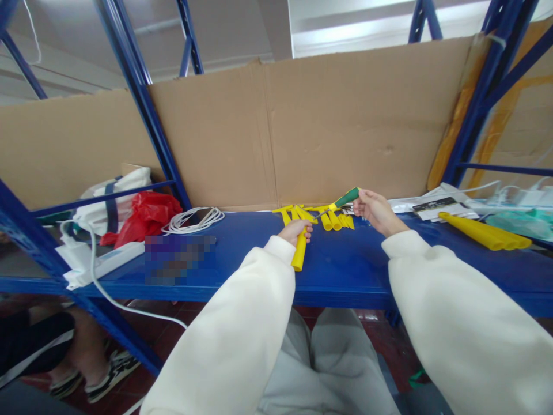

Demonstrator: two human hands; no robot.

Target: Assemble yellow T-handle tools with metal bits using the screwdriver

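- While 1 seated person (52, 346) shows at the lower left of the frame, with 2 dark-and-white shoes in view, 1 white power strip (114, 260) lies above on the left end of the blue shelf (349, 265).
- At the middle left are 1 white bag (129, 183) with a dark band and, in front of it, 1 crumpled red bag (151, 213).
- Just right of these sits 1 coiled white cable (203, 220); below it, 1 pixelated patch hides whatever is there.
- Near the centre, the left hand (295, 230) has its fingers wrapped around 1 yellow cone (299, 253), whose wider end points down the frame.
- Behind and beside that hand, at least 6 loose yellow cones (326, 221) lie near the shelf's back edge; overlap prevents an exact count.
- Right of centre, the right hand (375, 211) pinches 1 green-handled tool (348, 197) by its handle end; its thin shaft slants down toward the left hand, and whether it touches the cone I cannot tell.
- At the middle right lie 1 black-and-white packet (440, 207) and at least 2 long yellow pieces (484, 230), side by side.
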